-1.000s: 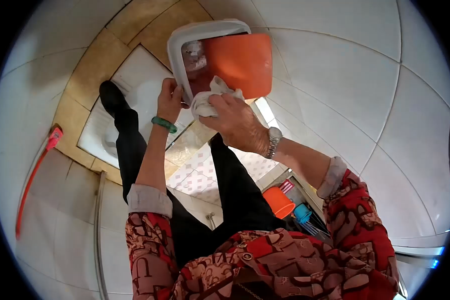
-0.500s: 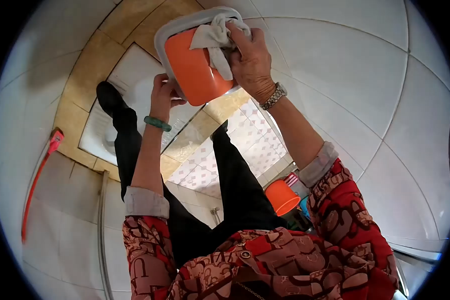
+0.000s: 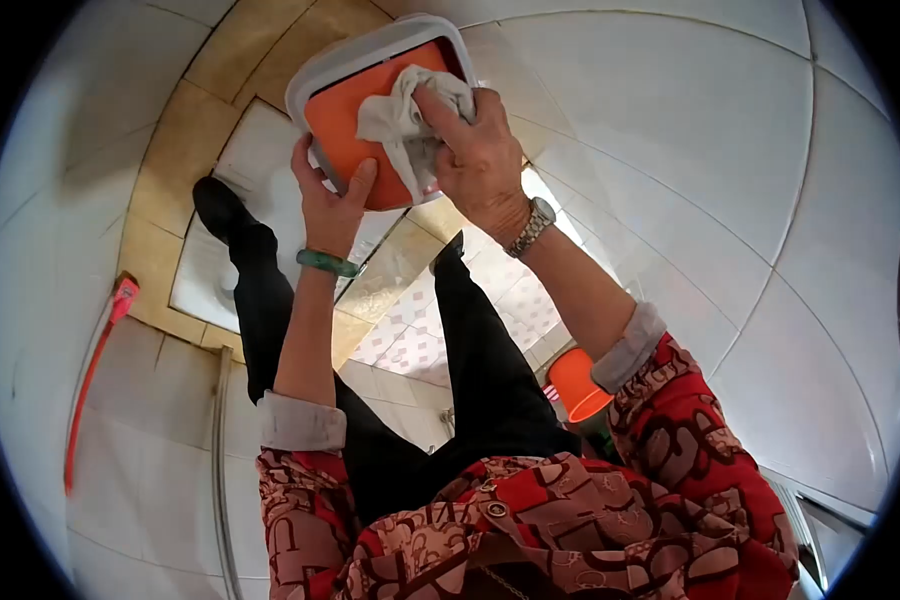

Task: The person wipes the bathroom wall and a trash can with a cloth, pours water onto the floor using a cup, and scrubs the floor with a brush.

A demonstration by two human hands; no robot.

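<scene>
An orange, rounded-square plastic piece with a grey-white rim [image 3: 332, 118] is held up before me, its exact kind unclear; it could be a lid or a container. My left hand [image 3: 332, 205] grips its lower left edge, thumb on the orange face and fingers round the rim. Bunched in my right hand [image 3: 482, 165] is a whitish cloth [image 3: 395, 118], pressed against the orange surface. The cloth hides part of that surface, and its lower end hangs loose.
Below lies a white squat toilet [image 3: 260, 150] edged with tan tiles. A red-handled brush [image 3: 122, 298] leans at the left wall. An orange bucket [image 3: 578, 385] stands by my right arm. White tiled walls [image 3: 670, 130] close in, and a metal pipe [image 3: 220, 450] runs at lower left.
The orange piece has shifted slightly left and tilted. My left thumb has come onto its face. My right hand and the cloth have moved down and left across it.
</scene>
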